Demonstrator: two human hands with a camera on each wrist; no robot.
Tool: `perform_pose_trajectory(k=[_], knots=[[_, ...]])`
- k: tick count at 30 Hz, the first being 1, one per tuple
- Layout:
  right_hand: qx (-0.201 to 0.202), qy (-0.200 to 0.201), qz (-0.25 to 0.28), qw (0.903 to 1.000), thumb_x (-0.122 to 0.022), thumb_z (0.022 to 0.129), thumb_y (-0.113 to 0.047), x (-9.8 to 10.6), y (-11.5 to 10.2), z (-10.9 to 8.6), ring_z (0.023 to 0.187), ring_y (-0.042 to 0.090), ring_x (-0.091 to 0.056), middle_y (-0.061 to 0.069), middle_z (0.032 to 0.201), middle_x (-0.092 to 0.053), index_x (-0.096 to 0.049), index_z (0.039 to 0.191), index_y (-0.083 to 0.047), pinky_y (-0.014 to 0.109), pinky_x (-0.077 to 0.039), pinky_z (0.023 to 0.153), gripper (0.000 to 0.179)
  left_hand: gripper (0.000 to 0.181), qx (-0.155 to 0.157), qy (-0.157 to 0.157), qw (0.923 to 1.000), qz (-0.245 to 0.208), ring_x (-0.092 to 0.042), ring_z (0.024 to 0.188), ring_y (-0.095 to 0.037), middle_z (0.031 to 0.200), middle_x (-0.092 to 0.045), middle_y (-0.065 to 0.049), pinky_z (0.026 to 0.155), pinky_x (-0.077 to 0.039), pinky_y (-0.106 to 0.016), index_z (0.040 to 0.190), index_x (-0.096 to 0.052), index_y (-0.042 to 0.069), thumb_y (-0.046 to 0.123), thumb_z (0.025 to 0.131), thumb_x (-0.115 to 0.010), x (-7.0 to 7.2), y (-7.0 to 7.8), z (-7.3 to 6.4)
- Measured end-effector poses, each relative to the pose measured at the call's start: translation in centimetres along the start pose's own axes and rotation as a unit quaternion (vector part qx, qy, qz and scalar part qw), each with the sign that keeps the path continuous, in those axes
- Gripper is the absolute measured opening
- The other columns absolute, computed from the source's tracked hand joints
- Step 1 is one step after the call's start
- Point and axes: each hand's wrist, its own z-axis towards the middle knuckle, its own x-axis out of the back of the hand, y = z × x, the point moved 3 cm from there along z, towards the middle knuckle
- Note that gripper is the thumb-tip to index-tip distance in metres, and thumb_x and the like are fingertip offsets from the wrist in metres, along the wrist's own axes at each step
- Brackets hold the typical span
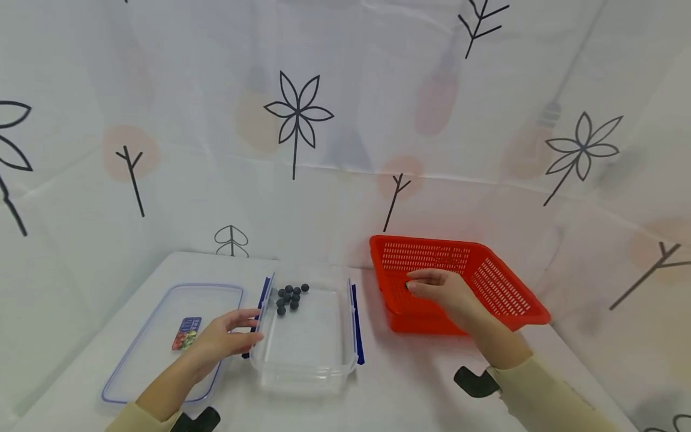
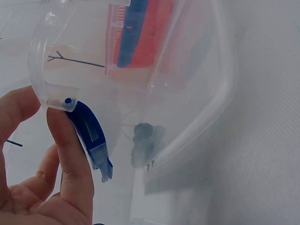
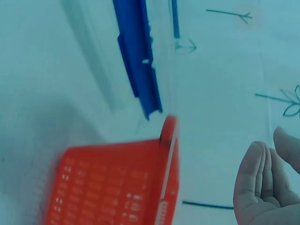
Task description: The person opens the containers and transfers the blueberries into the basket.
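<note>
A clear plastic food container with blue side latches stands mid-table. A cluster of several blueberries lies in its far left corner. My left hand holds the container's left rim, thumb near and fingers farther back; the left wrist view shows them at the rim beside a hanging blue latch. Over the red basket, my right hand pinches a small dark round blueberry, mostly hidden by the fingertips. In the right wrist view the fingers bend toward the thumb, and the berry is hidden.
Left of the container, a clear lid with a blue-edged rim lies flat, bearing a colourful label. The red basket stands to the right, near the back of the white table. A printed cloth hangs behind.
</note>
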Motion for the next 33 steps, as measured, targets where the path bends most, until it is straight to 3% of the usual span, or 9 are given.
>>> perform_pose_trajectory(k=[9, 17, 22, 33], knots=[[0.010, 0.005, 0.029, 0.9995, -0.071, 0.082, -0.032, -3.6, -0.9, 0.3, 0.102, 0.024, -0.055, 0.006, 0.110, -0.063, -0.065, 0.115, -0.012, 0.035, -0.051, 0.082, 0.039, 0.069, 0.000, -0.004, 1.0000, -0.008, -0.056, 0.104, -0.027, 0.126, -0.050, -0.020, 0.082, -0.053, -0.038, 0.134, -0.045, 0.001, 0.023, 0.077, -0.077, 0.1, 0.0, -0.3], [0.034, -0.011, 0.061, 0.9975, -0.071, 0.083, -0.025, -6.4, -1.7, 0.8, 0.099, 0.027, -0.058, 0.006, 0.105, -0.064, -0.067, 0.109, -0.010, 0.039, -0.050, 0.088, 0.030, 0.069, -0.006, -0.009, 0.9999, -0.011, -0.056, 0.104, -0.027, 0.127, -0.049, -0.020, 0.083, -0.053, -0.037, 0.134, -0.044, 0.001, 0.024, 0.077, -0.077, 0.2, 0.1, -0.4], [0.044, -0.025, 0.079, 0.9956, -0.071, 0.083, -0.020, -7.8, -2.1, 1.3, 0.099, 0.026, -0.060, 0.009, 0.107, -0.065, -0.068, 0.108, -0.009, 0.034, -0.050, 0.087, 0.027, 0.069, -0.004, -0.009, 0.9999, -0.008, -0.056, 0.103, -0.026, 0.126, -0.049, -0.020, 0.083, -0.053, -0.037, 0.134, -0.044, 0.001, 0.025, 0.077, -0.077, 0.1, 0.1, -0.4], [0.044, -0.049, 0.078, 0.9948, -0.071, 0.083, -0.025, -10.1, -3.2, 2.5, 0.094, 0.021, -0.062, 0.007, 0.103, -0.067, -0.068, 0.109, -0.013, 0.037, -0.050, 0.089, 0.028, 0.069, 0.001, -0.010, 0.9999, -0.010, -0.056, 0.104, -0.026, 0.128, -0.048, -0.020, 0.084, -0.052, -0.038, 0.135, -0.044, 0.002, 0.026, 0.078, -0.076, 0.0, 0.1, -0.3]])
